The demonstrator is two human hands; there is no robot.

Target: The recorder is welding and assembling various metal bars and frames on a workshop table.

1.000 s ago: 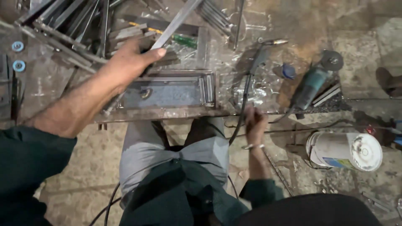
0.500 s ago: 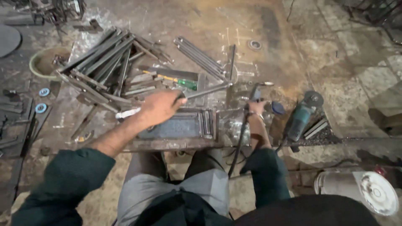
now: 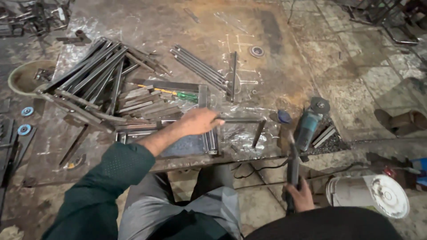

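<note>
Well, left hand: the left hand (image 3: pixel 200 122) is stretched out over the metal table (image 3: pixel 147 26), with its fingers curled around the end of a thin grey steel bar (image 3: pixel 238 120).
Steel bar: it is long, straight and flat-sided, and it lies flat on the table, reaching from the left hand toward the right, where it meets a short bar (image 3: pixel 258 133) that slants down from it.
Right hand: the right hand (image 3: pixel 300 197) is low, in front of the table edge, closed tight around a dark, stick-shaped tool (image 3: pixel 292 165) that points up toward the table; it may be a welding holder, but the view is too dim to be sure.
Frame: a flat, box-shaped metal frame (image 3: pixel 187 144) sits just under the left wrist.
Pile: many long grey steel strips (image 3: pixel 95 78) lie crossed in a messy heap on the left.
Screwdriver: one with a green and yellow handle (image 3: pixel 178 94) rests by the pile.
Grinder: a blue-green angle grinder (image 3: pixel 309 123) with a round disc sits on the right side of the table.
Bucket: a white round bucket (image 3: pixel 367 195) lies tipped on its side on the stone floor, near the right hand.
Table: rusty brown, scratched, with chalk marks.
</note>
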